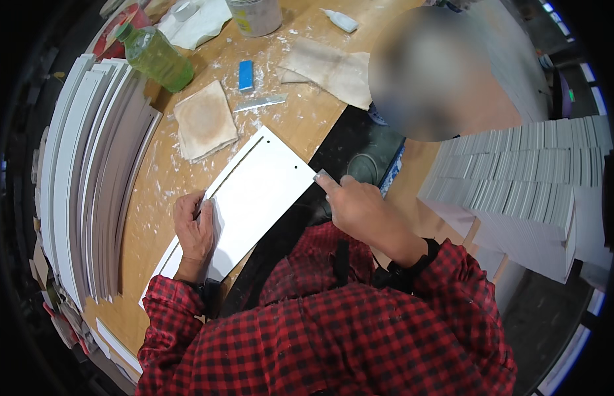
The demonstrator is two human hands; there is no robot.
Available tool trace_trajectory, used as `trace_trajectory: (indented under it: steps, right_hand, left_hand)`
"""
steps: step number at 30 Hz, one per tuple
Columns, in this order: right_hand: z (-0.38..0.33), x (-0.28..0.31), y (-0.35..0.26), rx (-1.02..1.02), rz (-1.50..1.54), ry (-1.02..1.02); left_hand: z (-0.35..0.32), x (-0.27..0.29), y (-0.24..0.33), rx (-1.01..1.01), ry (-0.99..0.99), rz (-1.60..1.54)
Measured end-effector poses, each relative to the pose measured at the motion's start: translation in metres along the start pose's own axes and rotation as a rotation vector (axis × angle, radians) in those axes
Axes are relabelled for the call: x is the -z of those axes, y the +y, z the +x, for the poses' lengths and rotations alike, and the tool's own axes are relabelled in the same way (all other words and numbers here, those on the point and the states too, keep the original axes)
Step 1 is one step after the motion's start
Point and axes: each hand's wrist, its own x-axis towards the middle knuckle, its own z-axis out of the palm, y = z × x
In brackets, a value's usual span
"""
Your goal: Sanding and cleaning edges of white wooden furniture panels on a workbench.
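A long white panel (254, 191) lies at a slant over the front edge of the wooden table. It has a narrow groove along its left long edge and two small dark holes near its far end. My left hand (195, 228) grips that grooved edge, thumb on top of the face and fingers curled over the side. At the panel's far right corner is my right hand (360, 208), its index finger stretched to the corner and the other fingers curled in. Something small and greyish shows at that fingertip, too small to name.
Upright white panels (89, 171) stand along the left. A green bottle (155, 59), folded cloth (206, 121), blue block (245, 75), metal strip (261, 102), beige cloth (327, 69), white tube (340, 20) and bucket (255, 16) lie beyond. Stacked panels (518, 178) stand right, near a blurred person (426, 72).
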Motion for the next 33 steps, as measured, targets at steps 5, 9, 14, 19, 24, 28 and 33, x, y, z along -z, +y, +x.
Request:
trace_trajectory:
  steps: [5,9,14,19,24,28,33]
  right_hand:
    - [-0.015,-0.020,0.003,-0.072,-0.162,-0.488]
    - [-0.017,-0.020,0.017,-0.221,0.145,-0.169]
    - [0.001,-0.007,0.037,0.099,0.427,0.266]
    - [-0.007,-0.021,0.032,0.075,0.429,0.129]
    - [-0.013,-0.036,0.031,-0.036,0.254,0.088]
    - [-0.017,-0.026,0.035,-0.113,0.083,0.077]
    - [-0.011,-0.008,0.020,-0.043,0.098,0.173]
  left_hand:
    - [0.001,0.001,0.003,-0.014,0.010,0.022]
    - [0.000,0.001,0.004,0.001,0.009,0.021]
    - [0.001,0.000,0.001,-0.018,0.010,0.045]
    - [0.000,-0.001,-0.001,-0.018,0.016,0.022]
    - [0.001,0.000,0.001,-0.024,0.011,0.038]
    - [0.002,0.002,0.004,-0.033,0.004,0.065]
    - [0.001,0.001,0.004,-0.024,0.020,0.033]
